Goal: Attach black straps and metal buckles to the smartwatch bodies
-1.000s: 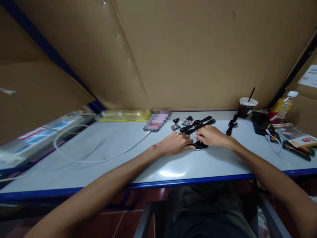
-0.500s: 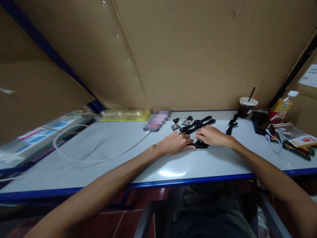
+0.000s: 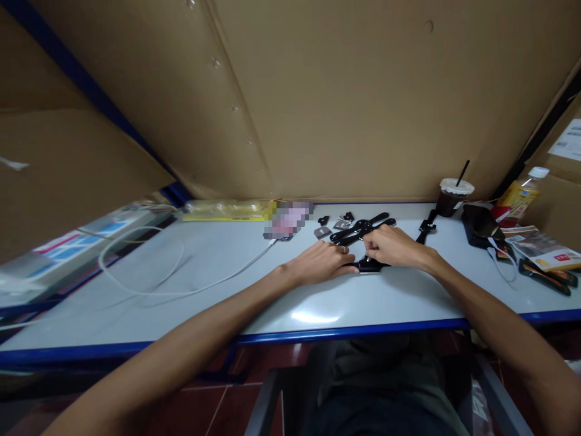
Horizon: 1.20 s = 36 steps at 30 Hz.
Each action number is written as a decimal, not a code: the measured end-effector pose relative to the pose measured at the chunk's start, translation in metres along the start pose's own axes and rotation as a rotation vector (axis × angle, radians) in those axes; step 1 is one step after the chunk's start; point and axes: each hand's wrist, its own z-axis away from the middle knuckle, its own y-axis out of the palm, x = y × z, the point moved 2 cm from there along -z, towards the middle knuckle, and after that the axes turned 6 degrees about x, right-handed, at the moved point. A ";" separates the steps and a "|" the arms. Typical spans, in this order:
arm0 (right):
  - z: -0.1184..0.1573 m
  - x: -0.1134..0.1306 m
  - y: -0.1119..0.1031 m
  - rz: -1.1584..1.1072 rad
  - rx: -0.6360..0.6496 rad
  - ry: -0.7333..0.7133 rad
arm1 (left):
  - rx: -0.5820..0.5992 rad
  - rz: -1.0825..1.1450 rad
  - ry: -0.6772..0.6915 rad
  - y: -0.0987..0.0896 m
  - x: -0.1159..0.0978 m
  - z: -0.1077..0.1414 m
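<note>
A black tool [image 3: 370,266] with a flat metal edge lies on the white table [image 3: 218,260]. My left hand [image 3: 324,261] is closed on its left handle, with a ring on one finger. Above the tool's middle, my right hand [image 3: 389,245] has its fingers bent into a pinch; what they hold is too small to make out. Just behind the hands lie more black tools [image 3: 362,227], crossing each other. Small grey metal plates [image 3: 322,232] and small black pieces [image 3: 323,220] sit to their left. Another black tool [image 3: 426,227] lies to the right.
A phone [image 3: 290,219] with a white cable and a yellow-edged clear package [image 3: 227,211] are at the back left. On the right stand a lidded cup [image 3: 454,197] with a straw, a bottle [image 3: 520,197], a black device [image 3: 479,225] and packets [image 3: 542,248]. Cardboard [image 3: 354,103] rises behind.
My right hand has shifted slightly to the right and up, uncovering more of the tool's middle. My left hand stays on the handle.
</note>
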 end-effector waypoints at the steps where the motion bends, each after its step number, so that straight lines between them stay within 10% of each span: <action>1: 0.001 0.000 -0.002 0.012 0.008 0.005 | -0.002 0.008 0.002 0.000 0.000 0.000; 36: 0.007 0.010 -0.007 -0.071 0.108 -0.160 | -0.005 -0.001 0.002 0.000 0.001 0.001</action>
